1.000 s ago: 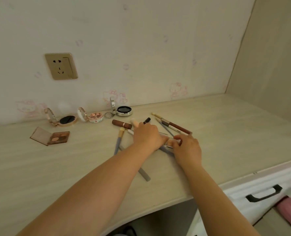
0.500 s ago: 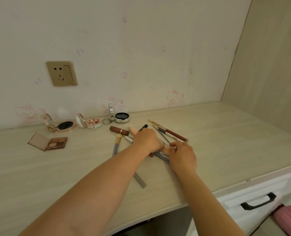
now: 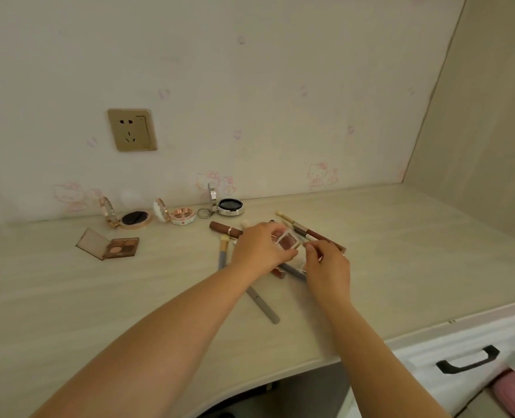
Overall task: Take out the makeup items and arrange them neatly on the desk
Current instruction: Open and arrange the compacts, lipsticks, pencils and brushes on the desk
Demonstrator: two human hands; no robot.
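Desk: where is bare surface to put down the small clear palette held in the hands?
Bare desk lies right of the pencils, toward the side panel, and in front of the brown eyeshadow palette, near the front edge. It is crowded under the left hand and right hand, and along the wall by the round compacts.

Head cam, down over desk (image 3: pixel 401 236)

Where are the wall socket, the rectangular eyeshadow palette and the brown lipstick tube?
wall socket (image 3: pixel 132 130), head view, middle of its gold faceplate.
rectangular eyeshadow palette (image 3: pixel 121 246), head view, on the pans of its open base.
brown lipstick tube (image 3: pixel 221 228), head view, on the brown barrel left of its gold band.
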